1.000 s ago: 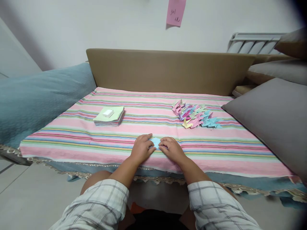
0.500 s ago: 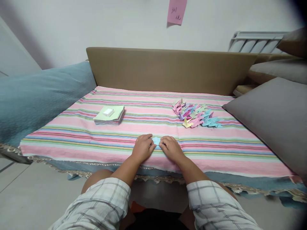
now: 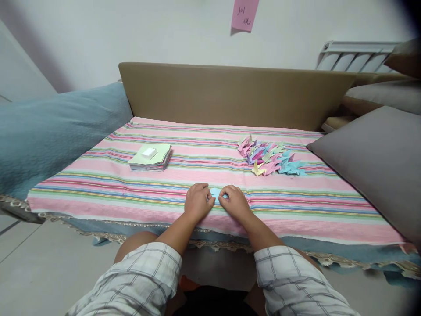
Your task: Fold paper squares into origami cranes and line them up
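Observation:
A small folded piece of light-blue paper (image 3: 215, 193) lies low over the striped cloth, between my two hands. Its left side is pinched by my left hand (image 3: 198, 202), with thumb and fingers closed on it. My right hand (image 3: 234, 202) grips the right side, index finger and thumb bent into a ring. The fingers cover much of the paper, so its exact folds are hidden. Farther off to the right is a pile of folded paper cranes (image 3: 271, 158) in pink, purple, yellow, green and blue.
On the left a stack of square coloured paper (image 3: 149, 164) bears a small white block (image 3: 149, 152). Striped cloth (image 3: 204, 140) covers the seat. A brown backrest (image 3: 230, 94) stands behind, a blue armrest (image 3: 66, 127) left, and a grey cushion (image 3: 371, 162) right.
My right finger and thumb have shifted slightly on the blue paper, curling into a rounder pinch. Both hands stay in nearly the same place. The view has moved a little.

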`<state>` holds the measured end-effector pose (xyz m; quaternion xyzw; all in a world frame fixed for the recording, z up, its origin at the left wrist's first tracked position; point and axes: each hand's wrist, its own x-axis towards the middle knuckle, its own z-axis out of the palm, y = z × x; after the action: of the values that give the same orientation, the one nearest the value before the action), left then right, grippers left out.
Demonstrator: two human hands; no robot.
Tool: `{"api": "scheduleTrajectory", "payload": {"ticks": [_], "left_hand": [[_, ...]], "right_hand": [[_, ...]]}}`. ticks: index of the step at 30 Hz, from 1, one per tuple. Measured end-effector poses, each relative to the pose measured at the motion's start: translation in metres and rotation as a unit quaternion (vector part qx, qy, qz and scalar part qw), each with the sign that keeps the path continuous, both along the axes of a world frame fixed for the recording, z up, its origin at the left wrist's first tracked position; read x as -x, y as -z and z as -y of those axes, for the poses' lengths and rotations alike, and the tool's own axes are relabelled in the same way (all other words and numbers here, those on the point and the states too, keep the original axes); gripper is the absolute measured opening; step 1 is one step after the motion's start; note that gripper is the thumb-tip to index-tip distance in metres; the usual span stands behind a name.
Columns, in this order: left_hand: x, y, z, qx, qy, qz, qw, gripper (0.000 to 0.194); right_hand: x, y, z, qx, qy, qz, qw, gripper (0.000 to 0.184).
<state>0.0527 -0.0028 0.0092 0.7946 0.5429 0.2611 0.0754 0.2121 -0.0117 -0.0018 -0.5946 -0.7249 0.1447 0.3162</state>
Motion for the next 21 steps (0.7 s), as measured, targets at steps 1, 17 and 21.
{"api": "scheduleTrajectory", "payload": {"ticks": [1, 17, 21], "left_hand": [[0.0, 0.0, 0.0, 0.006, -0.004, 0.004, 1.0, 0.01], [0.004, 0.008, 0.008, -0.052, 0.04, -0.039, 0.997, 0.022], [0.004, 0.008, 0.007, -0.041, 0.036, -0.055, 0.997, 0.024]], "right_hand": [[0.0, 0.0, -0.001, 0.006, 0.0, -0.008, 1.0, 0.003], [-0.003, 0.001, -0.004, 0.032, -0.006, -0.035, 0.999, 0.014], [-0.003, 0.0, -0.003, 0.036, -0.009, -0.028, 0.999, 0.019]]}}
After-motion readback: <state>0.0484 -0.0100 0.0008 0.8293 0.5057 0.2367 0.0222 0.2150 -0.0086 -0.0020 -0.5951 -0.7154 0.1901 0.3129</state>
